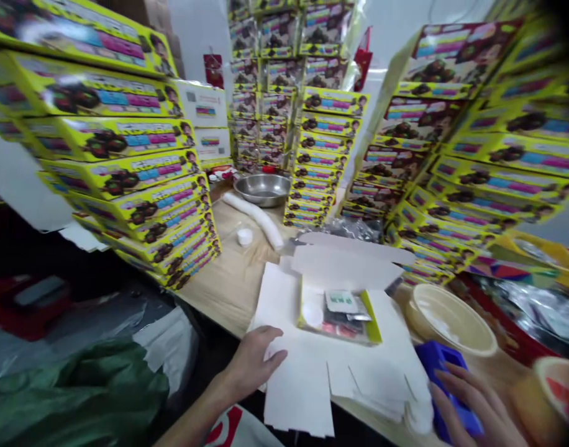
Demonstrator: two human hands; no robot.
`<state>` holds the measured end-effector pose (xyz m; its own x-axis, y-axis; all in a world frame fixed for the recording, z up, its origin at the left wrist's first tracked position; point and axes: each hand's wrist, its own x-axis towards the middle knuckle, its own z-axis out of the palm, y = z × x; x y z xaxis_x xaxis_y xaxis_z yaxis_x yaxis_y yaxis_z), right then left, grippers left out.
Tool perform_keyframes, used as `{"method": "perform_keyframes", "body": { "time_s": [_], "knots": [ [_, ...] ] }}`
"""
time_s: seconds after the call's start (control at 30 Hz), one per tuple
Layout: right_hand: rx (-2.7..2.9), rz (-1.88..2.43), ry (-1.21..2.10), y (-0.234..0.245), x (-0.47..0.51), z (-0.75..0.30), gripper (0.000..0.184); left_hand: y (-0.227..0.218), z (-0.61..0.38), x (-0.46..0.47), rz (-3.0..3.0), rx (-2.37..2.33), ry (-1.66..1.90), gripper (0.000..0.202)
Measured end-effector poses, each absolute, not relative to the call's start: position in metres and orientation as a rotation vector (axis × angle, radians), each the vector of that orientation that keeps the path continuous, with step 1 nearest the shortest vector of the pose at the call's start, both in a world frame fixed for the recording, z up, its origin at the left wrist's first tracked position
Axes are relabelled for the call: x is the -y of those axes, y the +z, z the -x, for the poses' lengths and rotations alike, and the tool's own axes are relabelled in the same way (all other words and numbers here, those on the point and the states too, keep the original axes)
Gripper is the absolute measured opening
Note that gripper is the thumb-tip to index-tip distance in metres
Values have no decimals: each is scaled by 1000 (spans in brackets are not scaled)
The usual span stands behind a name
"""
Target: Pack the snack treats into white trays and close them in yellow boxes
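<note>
- Covering part of a blue holder (432, 357), right of the open box (374, 318): right hand (480, 403); whether it grips, I cannot tell.
- Left of the box: left hand (254, 359), grip wide, apparently empty.
- Best steady the white cardboard (303, 382) beneath the box lightly, avoiding creases.

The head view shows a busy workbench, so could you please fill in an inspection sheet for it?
Surface: wood-patterned tabletop, partly covered by flat white cardboard.
Job's things: open box with raised lid, holding packets and a round white item; blue object at the cardboard's right edge.
Clutter: metal bowl, long white roll, small white cap, cream bowl.
Hands: left open at the cardboard's left edge; right over the blue object, grip unclear.
Cables: none clearly identifiable.
Surroundings: stacked yellow boxes left, behind and right; green material at lower left.
</note>
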<state>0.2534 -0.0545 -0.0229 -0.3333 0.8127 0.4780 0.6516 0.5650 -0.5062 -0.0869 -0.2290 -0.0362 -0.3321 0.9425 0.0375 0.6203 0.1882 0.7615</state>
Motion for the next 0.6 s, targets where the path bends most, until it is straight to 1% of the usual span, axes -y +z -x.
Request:
{"method": "perform_keyframes", "body": {
  "time_s": [0.1,0.2,0.27,0.4,0.5,0.6],
  "knots": [
    [2165,1186,611,-35,1,-191,49,-43,115,220,-1451,-2211,960,19],
    [2257,1301,848,-52,-41,-159,57,-47,162,203,-1349,-2567,729,21],
    [2353,1331,883,-62,-55,-153,54,-51,197,189,-1251,-2711,589,21],
    [2416,1347,869,-66,-44,-154,42,-60,245,160,-1160,-2732,399,15],
    [2371,1353,914,-60,-27,-154,36,-62,255,143,-1167,-2716,271,14],
    [2256,1362,1050,-58,-19,-154,34,-60,256,134,-1183,-2707,188,18]
  ]
}}
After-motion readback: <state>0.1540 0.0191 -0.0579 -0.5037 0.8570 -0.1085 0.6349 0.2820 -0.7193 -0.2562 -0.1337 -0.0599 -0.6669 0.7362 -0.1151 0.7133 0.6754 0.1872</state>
